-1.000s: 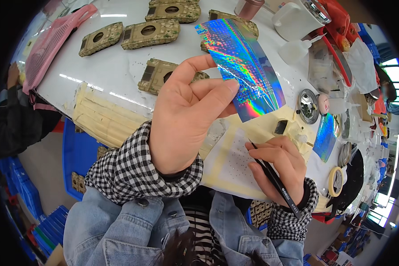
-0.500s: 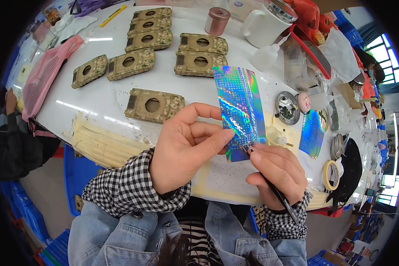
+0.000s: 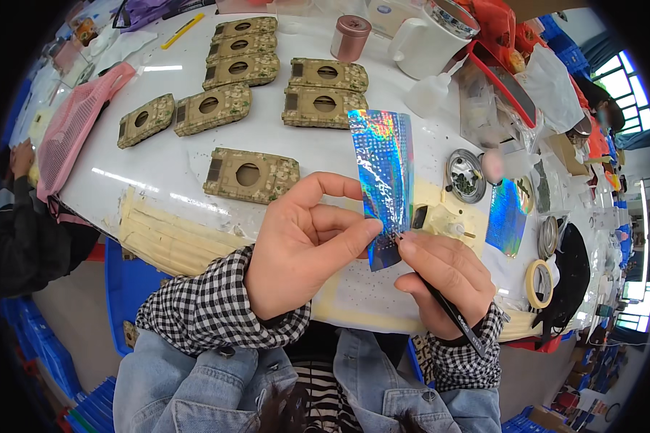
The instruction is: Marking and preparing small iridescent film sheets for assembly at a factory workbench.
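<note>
My left hand [image 3: 300, 252] pinches a shiny holographic sheet [image 3: 383, 159] by its left edge, between thumb and fingers. The sheet stands upright above the table and carries rows of tiny marks. My right hand [image 3: 451, 278] is closed around black tweezers [image 3: 451, 314], whose tips touch the lower part of the sheet. Whether anything is caught in the tips is too small to tell. Just beyond my left hand lies a camouflaged model tank hull [image 3: 278, 177] with a round hole in its top. Several similar hulls [image 3: 227, 119] stand in rows farther back.
To the right are a round tin [image 3: 458, 191] with dark bits, a second holographic sheet [image 3: 504, 234] and a roll of tape [image 3: 532, 285]. A white mug [image 3: 412, 54], a pink canister [image 3: 350, 40] and a red-edged phone [image 3: 502, 83] stand or lie behind. A pink mesh bag [image 3: 72, 137] lies left.
The sheet has tilted slightly and its reflections have shifted. My right hand and the tweezers have moved a little left along it. My left hand keeps its pinch.
</note>
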The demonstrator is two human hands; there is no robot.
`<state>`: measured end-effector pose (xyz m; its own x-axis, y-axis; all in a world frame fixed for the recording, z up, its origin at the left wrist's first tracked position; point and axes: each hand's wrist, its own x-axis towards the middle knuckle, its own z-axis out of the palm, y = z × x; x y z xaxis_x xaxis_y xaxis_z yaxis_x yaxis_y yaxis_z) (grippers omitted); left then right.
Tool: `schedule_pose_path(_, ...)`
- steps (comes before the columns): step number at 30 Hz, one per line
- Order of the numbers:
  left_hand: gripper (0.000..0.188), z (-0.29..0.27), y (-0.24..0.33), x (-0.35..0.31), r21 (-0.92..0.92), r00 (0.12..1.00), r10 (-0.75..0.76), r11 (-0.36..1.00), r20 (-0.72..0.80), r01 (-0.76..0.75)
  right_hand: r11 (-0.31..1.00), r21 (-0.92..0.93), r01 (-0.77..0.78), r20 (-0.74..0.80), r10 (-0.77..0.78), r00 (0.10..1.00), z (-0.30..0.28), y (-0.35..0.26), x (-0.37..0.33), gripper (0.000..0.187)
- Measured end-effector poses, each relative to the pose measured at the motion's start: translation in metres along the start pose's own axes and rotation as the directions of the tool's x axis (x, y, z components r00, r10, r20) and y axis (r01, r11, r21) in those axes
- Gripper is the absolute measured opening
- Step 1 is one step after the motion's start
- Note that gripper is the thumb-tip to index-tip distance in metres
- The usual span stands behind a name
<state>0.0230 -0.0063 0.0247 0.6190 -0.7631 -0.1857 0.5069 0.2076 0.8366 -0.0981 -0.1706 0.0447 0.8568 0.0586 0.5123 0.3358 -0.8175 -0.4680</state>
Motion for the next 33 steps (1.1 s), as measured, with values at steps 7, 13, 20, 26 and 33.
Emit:
schedule_pose_path(7, 0.033, 0.001, 0.001, 0.000, 0.018, 1.000, -0.004, 1.000, -0.010, 0.004, 1.000, -0.005, -0.013, -0.004, 0.013, 1.000, 0.000, -0.001, 0.000, 0.044)
schedule_pose_path(13, 0.034, 0.001, 0.000, 0.000, 0.033, 1.000, -0.001, 0.999, -0.011, 0.001, 1.000, 0.012, -0.026, 0.000, 0.026, 1.000, -0.001, -0.002, 0.000, 0.043)
schedule_pose_path(20, 0.035, 0.001, 0.001, -0.001, 0.024, 1.000, -0.010, 1.000, -0.011, 0.010, 0.997, 0.060, -0.042, -0.008, 0.043, 0.999, 0.000, 0.000, -0.001, 0.042)
schedule_pose_path(26, 0.037, -0.001, -0.001, -0.003, 0.107, 0.999, 0.046, 0.993, 0.004, -0.046, 0.990, 0.115, -0.086, 0.006, 0.086, 0.996, -0.002, -0.002, 0.000, 0.040)
schedule_pose_path(33, 0.037, 0.001, 0.000, -0.002, 0.086, 1.000, -0.005, 0.996, -0.004, 0.005, 0.996, 0.029, -0.078, -0.010, 0.079, 0.997, 0.001, -0.010, 0.001, 0.037)
